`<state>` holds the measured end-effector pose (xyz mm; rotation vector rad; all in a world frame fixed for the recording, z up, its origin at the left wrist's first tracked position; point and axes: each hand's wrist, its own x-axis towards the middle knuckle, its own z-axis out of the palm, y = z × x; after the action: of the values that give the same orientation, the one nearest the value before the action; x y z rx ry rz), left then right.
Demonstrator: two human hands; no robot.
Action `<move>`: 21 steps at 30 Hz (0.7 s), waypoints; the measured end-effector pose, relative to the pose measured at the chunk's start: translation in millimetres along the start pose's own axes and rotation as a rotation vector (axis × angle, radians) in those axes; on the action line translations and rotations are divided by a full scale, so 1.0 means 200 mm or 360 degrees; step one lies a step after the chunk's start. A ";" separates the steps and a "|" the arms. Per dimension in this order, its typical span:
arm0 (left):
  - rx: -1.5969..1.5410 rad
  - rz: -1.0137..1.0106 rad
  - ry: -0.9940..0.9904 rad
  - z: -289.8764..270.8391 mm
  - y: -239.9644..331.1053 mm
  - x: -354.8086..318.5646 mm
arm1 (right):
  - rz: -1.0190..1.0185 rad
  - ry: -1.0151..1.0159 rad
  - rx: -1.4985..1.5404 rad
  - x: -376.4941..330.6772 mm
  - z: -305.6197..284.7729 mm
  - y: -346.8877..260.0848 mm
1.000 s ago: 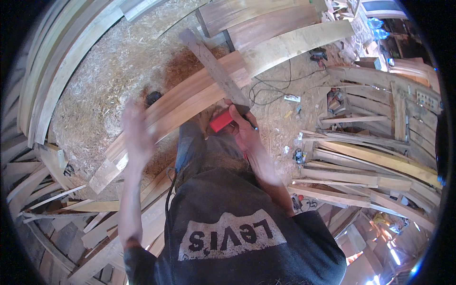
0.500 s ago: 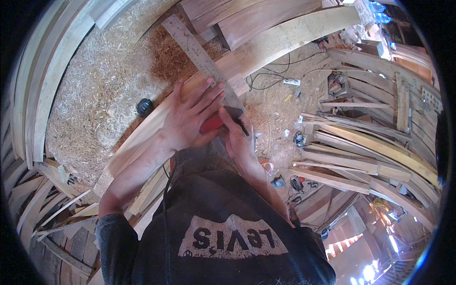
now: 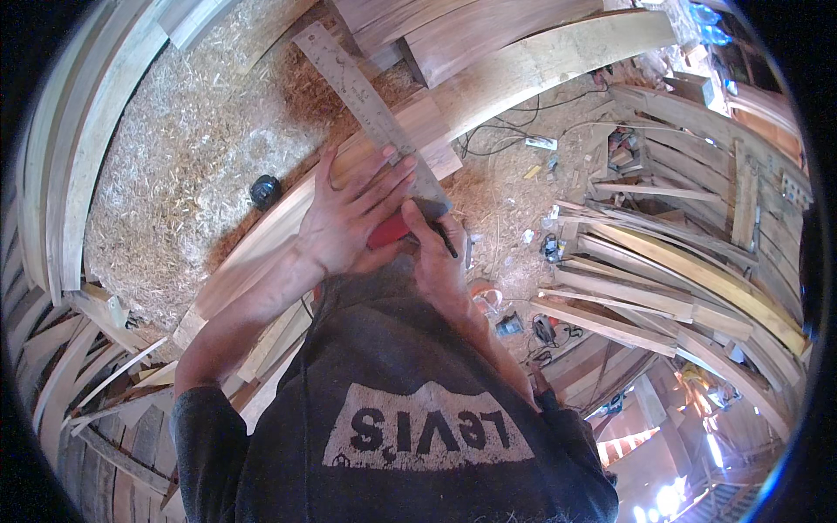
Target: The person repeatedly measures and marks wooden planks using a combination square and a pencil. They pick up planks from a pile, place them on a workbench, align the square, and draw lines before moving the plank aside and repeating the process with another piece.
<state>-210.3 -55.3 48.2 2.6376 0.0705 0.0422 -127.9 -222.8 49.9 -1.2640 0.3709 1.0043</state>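
Observation:
A long metal carpenter's square (image 3: 349, 89) lies across a pale wooden board (image 3: 253, 248), its red handle (image 3: 389, 232) at the board's near edge. My left hand (image 3: 349, 205) has its fingers spread over the board and the blade, with the thumb at the handle, holding the square in place. Close beside it, my right hand (image 3: 436, 266) is closed around a dark, pen-like marking tool (image 3: 448, 240). Its tip is hard to make out, and the fingers partly hide the square's corner.
A small black object (image 3: 265, 191) sits beyond the board on sawdust (image 3: 174, 192). Planed boards (image 3: 488, 44) lie at the far side, and a long curved plank (image 3: 558, 65) runs to the right. Cables (image 3: 497, 131) and stacked lumber (image 3: 645, 296) cover the floor at right.
My right hand has shifted slightly with the marking tool, which now points a little differently. My left hand and the square stay almost where they were.

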 end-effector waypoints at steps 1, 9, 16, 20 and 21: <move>0.0011 0.0000 -0.0009 0.00 0.00 0.00 | 0.0007 -0.0001 -0.0001 0.01 -0.01 0.01; 0.0026 -0.0014 -0.0026 0.01 0.00 -0.01 | 0.0041 -0.0048 0.0006 0.01 -0.01 -0.01; -0.0005 0.0004 0.0023 0.01 0.00 0.00 | 0.0042 -0.0075 -0.0150 0.00 -0.05 -0.02; -0.0003 -0.0004 0.0067 0.01 0.01 0.01 | -0.0086 0.0161 -0.0554 0.01 -0.24 -0.15; 0.0007 -0.0017 0.0062 0.01 0.01 0.01 | -0.0202 0.0236 -0.0604 0.01 -0.28 -0.19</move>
<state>-208.9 -58.2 48.1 2.6411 0.0982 0.0902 -80.4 -271.4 54.7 -1.6896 0.2143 0.9000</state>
